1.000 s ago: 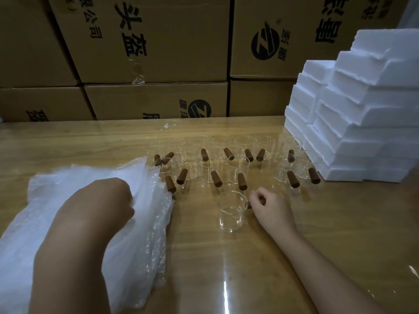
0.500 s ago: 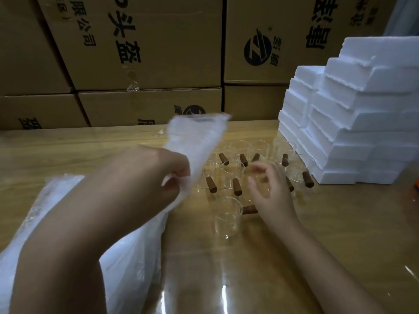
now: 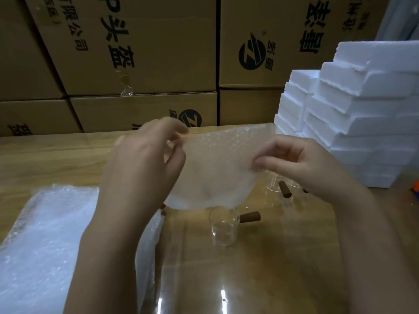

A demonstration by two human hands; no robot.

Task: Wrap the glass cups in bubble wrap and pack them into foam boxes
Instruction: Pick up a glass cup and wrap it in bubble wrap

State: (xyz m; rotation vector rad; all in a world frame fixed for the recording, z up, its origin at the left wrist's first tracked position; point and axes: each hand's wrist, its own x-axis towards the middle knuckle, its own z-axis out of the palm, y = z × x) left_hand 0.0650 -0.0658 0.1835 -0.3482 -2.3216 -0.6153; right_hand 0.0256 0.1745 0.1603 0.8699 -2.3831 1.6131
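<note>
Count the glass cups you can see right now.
2 clearly: one glass cup stands alone on the table, below the held bubble wrap sheet; a second cup peeks out under the right hand. More are probably hidden behind the sheet.

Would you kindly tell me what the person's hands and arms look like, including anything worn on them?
Both the left hand and the right hand are bare: no gloves, and no rings show on the visible fingers. The forearms are uncovered too, with no sleeve, watch or bracelet in view as far as the picture's lower edge.
</note>
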